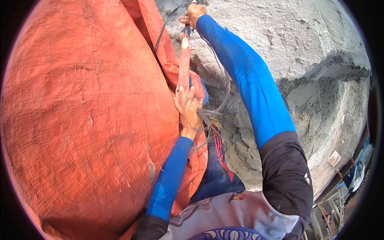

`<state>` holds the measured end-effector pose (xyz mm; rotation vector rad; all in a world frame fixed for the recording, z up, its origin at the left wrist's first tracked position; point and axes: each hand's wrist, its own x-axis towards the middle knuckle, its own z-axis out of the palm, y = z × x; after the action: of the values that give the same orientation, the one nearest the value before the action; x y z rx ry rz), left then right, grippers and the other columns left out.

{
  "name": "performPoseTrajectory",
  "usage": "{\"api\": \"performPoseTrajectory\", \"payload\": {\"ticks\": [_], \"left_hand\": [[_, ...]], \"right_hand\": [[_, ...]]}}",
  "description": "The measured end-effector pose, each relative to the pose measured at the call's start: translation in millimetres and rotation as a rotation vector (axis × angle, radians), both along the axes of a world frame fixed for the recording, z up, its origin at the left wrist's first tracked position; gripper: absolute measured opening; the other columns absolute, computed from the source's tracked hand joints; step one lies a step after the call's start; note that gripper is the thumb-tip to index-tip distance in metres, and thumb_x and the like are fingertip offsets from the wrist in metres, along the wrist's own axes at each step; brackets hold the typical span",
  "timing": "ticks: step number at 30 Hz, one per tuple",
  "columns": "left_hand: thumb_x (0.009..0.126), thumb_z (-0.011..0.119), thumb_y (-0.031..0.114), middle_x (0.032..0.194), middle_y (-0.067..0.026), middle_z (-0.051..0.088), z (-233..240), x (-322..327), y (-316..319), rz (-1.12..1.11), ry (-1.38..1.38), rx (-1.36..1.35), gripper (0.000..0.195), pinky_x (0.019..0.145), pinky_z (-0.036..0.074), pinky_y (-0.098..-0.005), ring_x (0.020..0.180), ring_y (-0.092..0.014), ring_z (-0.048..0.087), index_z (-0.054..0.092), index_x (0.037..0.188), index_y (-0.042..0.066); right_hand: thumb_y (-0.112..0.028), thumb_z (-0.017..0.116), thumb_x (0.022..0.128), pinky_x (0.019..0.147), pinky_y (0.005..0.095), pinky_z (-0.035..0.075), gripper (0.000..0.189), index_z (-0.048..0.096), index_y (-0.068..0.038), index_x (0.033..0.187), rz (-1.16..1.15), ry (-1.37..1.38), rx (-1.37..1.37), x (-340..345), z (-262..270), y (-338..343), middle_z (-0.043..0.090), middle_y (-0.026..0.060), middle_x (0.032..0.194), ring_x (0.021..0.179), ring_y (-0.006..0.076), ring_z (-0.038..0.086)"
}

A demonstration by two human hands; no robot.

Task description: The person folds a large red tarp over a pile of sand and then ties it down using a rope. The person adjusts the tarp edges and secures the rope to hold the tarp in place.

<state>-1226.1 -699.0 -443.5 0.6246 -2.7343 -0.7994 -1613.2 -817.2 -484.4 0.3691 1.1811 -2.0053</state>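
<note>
A large orange woven tarpaulin (90, 114) bulges across the left side. My left hand (189, 109) lies on its gathered edge, palm down, fingers stretched along a narrow orange-covered length (184, 66). The far tip of this length is frayed and bound with dark and blue material. Loose grey strands (211, 114) bunch beside my left hand and trail over the wrist; whether some are pinned under the palm is hidden. At the top, my right hand (195, 14) is closed around a dark strap (163, 31), which loops down against the tarpaulin.
A rough grey rock-like surface (300, 39) rises on the right, with a deep crevice beside the tarpaulin. My dark trouser leg (216, 168) stands between them. At lower right are a small pale flat piece (334, 158) and a framework of poles (330, 213) lower down.
</note>
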Motion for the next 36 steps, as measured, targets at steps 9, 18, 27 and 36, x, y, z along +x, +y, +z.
{"api": "performPoseTrajectory", "payload": {"ticks": [9, 18, 27, 36], "left_hand": [[0.099, 0.056, 0.011, 0.134, -0.0205, 0.062, -29, 85, 16, 0.240, 0.021, 0.405, 0.022, 0.110, 0.028, -0.0528, 0.136, -0.042, 0.042, 0.071, 0.099, -0.005], [0.097, 0.056, 0.009, 0.121, -0.0205, 0.067, -73, 96, 11, 0.331, -0.008, 0.480, 0.020, 0.096, 0.039, -0.0472, 0.119, -0.039, 0.055, 0.071, 0.101, -0.004], [0.095, 0.056, 0.006, 0.107, -0.0204, 0.072, -93, 76, 9, 0.331, 0.014, 0.545, 0.020, 0.082, 0.049, -0.0415, 0.101, -0.036, 0.067, 0.072, 0.103, -0.003], [0.081, 0.070, 0.009, 0.082, -0.0194, 0.066, -50, 31, 9, 0.337, 0.062, 0.382, 0.020, 0.072, 0.051, -0.0478, 0.080, -0.043, 0.066, 0.069, 0.096, -0.004]], "right_hand": [[-0.023, 0.046, 0.108, 0.048, 0.0481, 0.064, 0.044, 0.044, 0.019, 0.121, -0.214, 0.023, 0.090, 11, -100, 31, 0.065, 0.0333, 0.097, 0.074, 0.0511, 0.073], [-0.042, 0.089, 0.079, 0.083, 0.0420, 0.061, 0.072, 0.058, -0.008, 0.135, 0.273, 1.700, 1.285, -181, -21, 182, 0.068, 0.0222, 0.120, 0.088, 0.0332, 0.072], [-0.029, 0.070, 0.094, 0.096, 0.0491, 0.048, 0.042, 0.065, -0.001, 0.125, -0.513, 1.955, 1.431, -66, 155, 297, 0.064, 0.0268, 0.124, 0.115, 0.0416, 0.059], [-0.022, 0.073, 0.087, 0.082, 0.0526, 0.058, 0.051, 0.052, 0.009, 0.122, 0.633, 1.443, 0.983, 233, 35, 59, 0.064, 0.0329, 0.106, 0.098, 0.0468, 0.069]]}}
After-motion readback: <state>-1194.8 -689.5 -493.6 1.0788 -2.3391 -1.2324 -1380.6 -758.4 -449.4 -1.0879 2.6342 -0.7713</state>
